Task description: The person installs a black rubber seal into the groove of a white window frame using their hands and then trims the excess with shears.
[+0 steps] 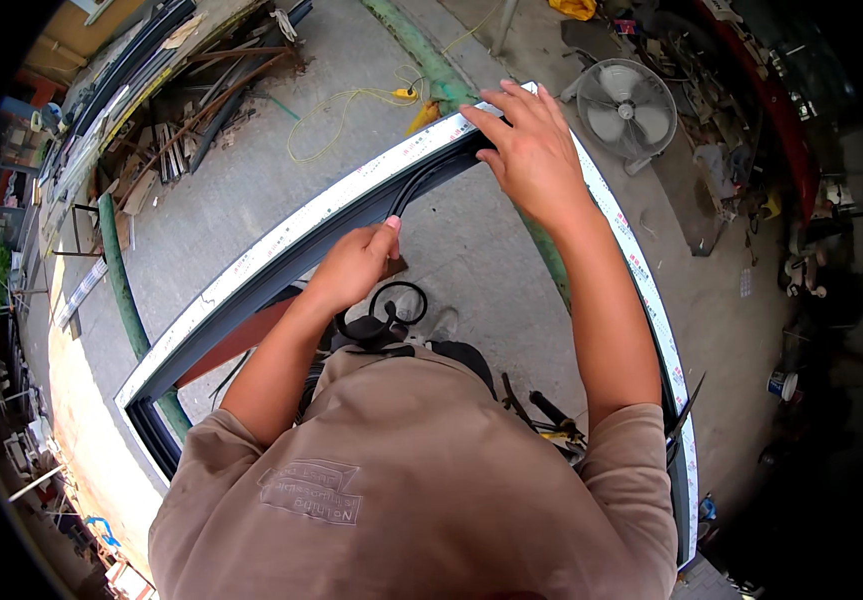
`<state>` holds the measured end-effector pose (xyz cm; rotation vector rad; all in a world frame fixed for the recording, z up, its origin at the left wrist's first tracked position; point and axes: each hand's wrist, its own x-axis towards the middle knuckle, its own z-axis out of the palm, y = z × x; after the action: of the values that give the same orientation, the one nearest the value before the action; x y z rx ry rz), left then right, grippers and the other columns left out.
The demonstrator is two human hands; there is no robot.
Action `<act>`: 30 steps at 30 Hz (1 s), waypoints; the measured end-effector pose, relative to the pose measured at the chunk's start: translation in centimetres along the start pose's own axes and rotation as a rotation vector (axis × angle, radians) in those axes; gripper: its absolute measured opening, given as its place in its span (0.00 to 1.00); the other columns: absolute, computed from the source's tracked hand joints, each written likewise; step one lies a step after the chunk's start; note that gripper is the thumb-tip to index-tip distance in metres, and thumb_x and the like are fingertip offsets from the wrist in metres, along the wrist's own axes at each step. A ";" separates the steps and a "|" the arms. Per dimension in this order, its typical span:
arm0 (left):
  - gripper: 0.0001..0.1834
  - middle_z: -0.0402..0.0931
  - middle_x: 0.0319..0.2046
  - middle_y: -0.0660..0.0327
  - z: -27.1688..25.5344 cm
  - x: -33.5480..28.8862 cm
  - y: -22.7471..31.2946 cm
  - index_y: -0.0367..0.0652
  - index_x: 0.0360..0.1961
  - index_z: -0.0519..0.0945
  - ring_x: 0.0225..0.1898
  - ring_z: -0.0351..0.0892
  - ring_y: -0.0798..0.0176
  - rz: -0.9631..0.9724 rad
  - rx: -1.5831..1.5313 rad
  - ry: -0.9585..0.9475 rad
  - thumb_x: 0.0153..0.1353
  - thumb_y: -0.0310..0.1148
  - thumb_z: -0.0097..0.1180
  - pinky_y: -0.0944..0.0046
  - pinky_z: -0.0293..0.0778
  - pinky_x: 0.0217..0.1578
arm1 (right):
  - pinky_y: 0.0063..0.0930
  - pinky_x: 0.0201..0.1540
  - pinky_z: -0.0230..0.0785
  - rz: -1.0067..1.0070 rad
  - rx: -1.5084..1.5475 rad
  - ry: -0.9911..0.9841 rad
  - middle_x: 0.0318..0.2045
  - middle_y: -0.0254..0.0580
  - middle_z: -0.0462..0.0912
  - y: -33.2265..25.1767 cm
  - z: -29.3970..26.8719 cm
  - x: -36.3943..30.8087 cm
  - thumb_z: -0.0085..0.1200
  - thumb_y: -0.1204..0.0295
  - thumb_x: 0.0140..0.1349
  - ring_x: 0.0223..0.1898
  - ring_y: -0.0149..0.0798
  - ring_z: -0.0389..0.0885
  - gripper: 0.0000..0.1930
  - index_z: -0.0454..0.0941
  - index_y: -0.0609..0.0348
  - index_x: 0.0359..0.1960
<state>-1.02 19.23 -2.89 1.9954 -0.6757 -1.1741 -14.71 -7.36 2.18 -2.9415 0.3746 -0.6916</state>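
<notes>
Basically, black strip (407, 192) sits pinched in left hand (359, 265), running forward toward right hand (531, 155); black loops (387, 318) just below left hand. Right hand spreads over frame (281, 235) corner, can't tell if gripping. Probably best to feed slack untwisted, pressing evenly near right thumb. Fan (626, 110) right of right hand, well apart.
</notes>
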 end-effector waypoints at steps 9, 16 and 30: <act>0.36 0.70 0.22 0.66 -1.3 0.1 0.4 0.37 0.44 0.85 0.22 0.70 0.68 -0.060 -0.139 -0.156 0.89 0.61 0.41 0.61 0.69 0.23 | 0.61 0.90 0.50 -0.001 0.038 -0.161 0.61 0.34 0.89 0.9 1.2 2.5 0.75 0.70 0.67 0.70 0.43 0.84 0.26 0.89 0.41 0.68; 0.32 0.74 0.28 0.63 0.6 -1.0 1.6 0.34 0.54 0.84 0.34 0.76 0.66 0.109 0.196 0.312 0.89 0.57 0.47 0.58 0.73 0.41 | 0.62 0.88 0.53 0.028 0.034 -0.144 0.60 0.36 0.89 0.4 1.6 2.6 0.76 0.72 0.65 0.68 0.45 0.85 0.25 0.88 0.44 0.65; 0.35 0.66 0.22 0.70 -0.7 0.7 0.4 0.37 0.50 0.86 0.19 0.64 0.69 0.006 -0.151 0.039 0.89 0.59 0.39 0.61 0.67 0.20 | 0.60 0.88 0.51 0.023 0.063 -0.154 0.64 0.41 0.87 -0.3 2.0 2.3 0.77 0.65 0.66 0.72 0.46 0.82 0.27 0.87 0.48 0.67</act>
<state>-0.17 18.71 -2.70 1.8836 -0.5560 -1.1453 -11.79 -7.63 1.44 -2.9018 0.3642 -0.4610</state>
